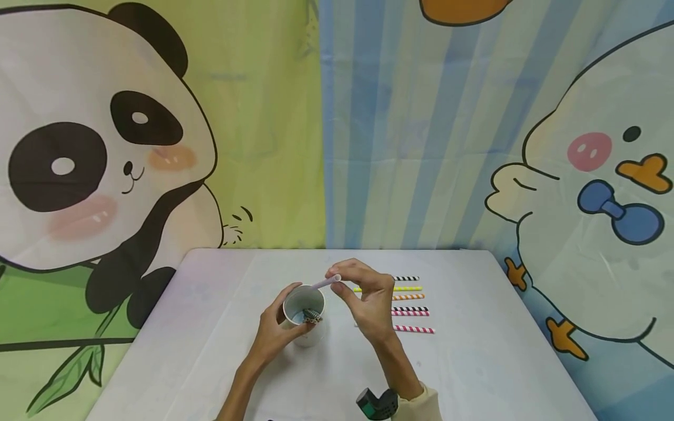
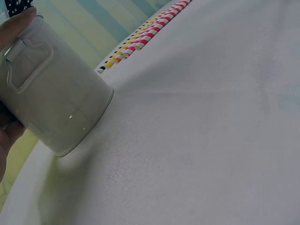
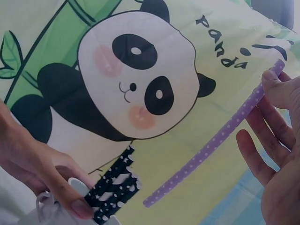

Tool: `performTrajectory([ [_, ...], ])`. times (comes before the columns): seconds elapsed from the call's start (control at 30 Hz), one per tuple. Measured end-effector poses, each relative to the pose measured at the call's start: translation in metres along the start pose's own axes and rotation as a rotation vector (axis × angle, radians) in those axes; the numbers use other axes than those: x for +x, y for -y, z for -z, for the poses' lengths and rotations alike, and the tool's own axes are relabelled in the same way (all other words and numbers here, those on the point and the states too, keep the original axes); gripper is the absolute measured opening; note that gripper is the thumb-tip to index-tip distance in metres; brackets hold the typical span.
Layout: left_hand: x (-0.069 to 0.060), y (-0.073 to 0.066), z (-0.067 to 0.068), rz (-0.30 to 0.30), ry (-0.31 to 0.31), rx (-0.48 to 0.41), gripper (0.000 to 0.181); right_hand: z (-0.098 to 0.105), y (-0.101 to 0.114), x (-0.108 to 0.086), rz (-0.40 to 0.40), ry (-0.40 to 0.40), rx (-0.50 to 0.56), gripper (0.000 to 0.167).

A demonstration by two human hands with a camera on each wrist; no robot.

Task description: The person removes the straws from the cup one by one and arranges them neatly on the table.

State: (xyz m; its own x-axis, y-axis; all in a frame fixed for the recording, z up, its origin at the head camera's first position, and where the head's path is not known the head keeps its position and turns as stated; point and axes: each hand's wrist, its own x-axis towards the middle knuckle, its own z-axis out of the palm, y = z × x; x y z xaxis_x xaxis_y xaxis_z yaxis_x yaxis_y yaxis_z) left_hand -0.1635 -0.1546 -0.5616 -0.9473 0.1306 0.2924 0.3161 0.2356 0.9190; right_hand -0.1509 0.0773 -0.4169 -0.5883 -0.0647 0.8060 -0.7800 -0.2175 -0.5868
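A white cup (image 1: 304, 301) with a handle, seen in the left wrist view (image 2: 61, 93), is gripped around its sides by the left hand (image 1: 276, 327). Several dark straws with white dots (image 3: 117, 190) stand in the cup beside the left thumb. The right hand (image 1: 368, 298) pinches a purple straw with white dots (image 3: 211, 136) near its upper end, between thumb and fingers. In the right wrist view the straw's lower end hangs in the air beside the dark straws, apart from them. The cup's base appears tilted over the table.
On the white table (image 1: 474, 351), right of the cup and partly behind the right hand, lies a row of striped straws (image 1: 414, 330) in black, yellow, orange and pink. Behind the table hang curtains printed with a panda (image 1: 158, 158) and a white bird (image 1: 579, 263).
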Motion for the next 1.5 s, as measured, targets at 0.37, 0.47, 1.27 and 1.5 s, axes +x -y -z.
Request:
performTrajectory([
  [0.37,0.0,0.001,-0.001,-0.023,-0.001,0.023,0.093,0.02,0.002,-0.003,-0.024,-0.057,-0.042,0.034],
  [0.47,0.0,0.001,0.0,-0.026,-0.003,0.018,0.092,0.025,0.001,-0.004,-0.024,-0.066,-0.052,0.034],
  [1.27,0.0,0.003,0.001,-0.035,0.002,0.012,0.092,0.057,-0.007,-0.035,-0.114,0.043,-0.362,0.03],
  [1.5,0.0,0.003,0.0,-0.038,0.002,0.018,0.092,0.063,-0.009,-0.046,-0.124,0.094,-0.512,0.031],
])
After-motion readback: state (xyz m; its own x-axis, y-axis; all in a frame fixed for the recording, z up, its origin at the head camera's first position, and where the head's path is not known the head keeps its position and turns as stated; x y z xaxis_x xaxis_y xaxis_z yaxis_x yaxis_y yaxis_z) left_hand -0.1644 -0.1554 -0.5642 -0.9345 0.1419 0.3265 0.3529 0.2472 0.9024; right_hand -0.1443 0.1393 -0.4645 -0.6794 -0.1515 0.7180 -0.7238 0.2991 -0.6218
